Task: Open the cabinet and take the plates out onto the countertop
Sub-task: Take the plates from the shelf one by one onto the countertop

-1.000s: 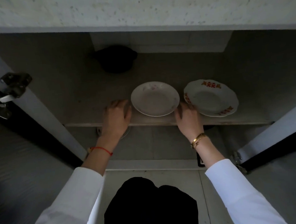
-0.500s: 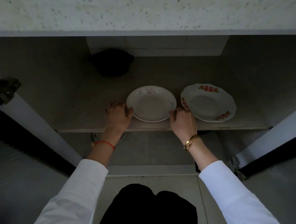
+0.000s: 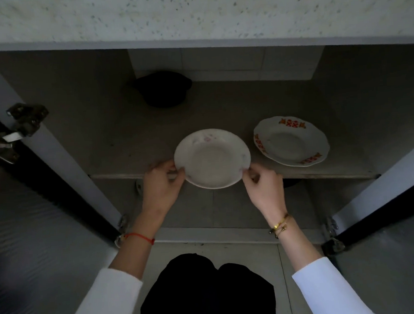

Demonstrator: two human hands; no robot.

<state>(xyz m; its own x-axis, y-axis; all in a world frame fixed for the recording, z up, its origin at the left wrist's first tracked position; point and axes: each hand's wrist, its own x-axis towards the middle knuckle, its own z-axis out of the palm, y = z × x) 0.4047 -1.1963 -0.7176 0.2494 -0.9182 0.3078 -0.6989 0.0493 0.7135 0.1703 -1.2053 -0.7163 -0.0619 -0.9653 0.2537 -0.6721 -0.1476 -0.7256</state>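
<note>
Grey floor tiles (image 3: 215, 256) lie nearest, partly covered by the person's dark trousers (image 3: 205, 294) and two white sleeves (image 3: 330, 290). Both cabinet doors stand open: the left door (image 3: 35, 242) swings out to the left and the right door (image 3: 391, 254) to the right, each with metal hinges (image 3: 24, 120) showing on the frame.

Just above the shelf's front edge, the left hand (image 3: 160, 188), with a red string at its wrist, pinches the left rim of the plain plate (image 3: 212, 157), thumb on top. The right hand (image 3: 264, 189), wearing gold bracelets at its wrist, pinches the right rim of the same plate, fingers curled beneath it. This plate, white with faint pink flowers, juts out past the front edge of the shelf (image 3: 131, 147); whether it touches the shelf I cannot tell.

To its right, close beside but apart, the patterned plate (image 3: 291, 141) with red and orange marks on a scalloped rim rests flat on the shelf, untouched.

Farther back on the shelf, toward the left, sits a dark pot (image 3: 163, 88) near the pale back wall. Overhead, the speckled tabletop (image 3: 191, 13) spans the whole width.
</note>
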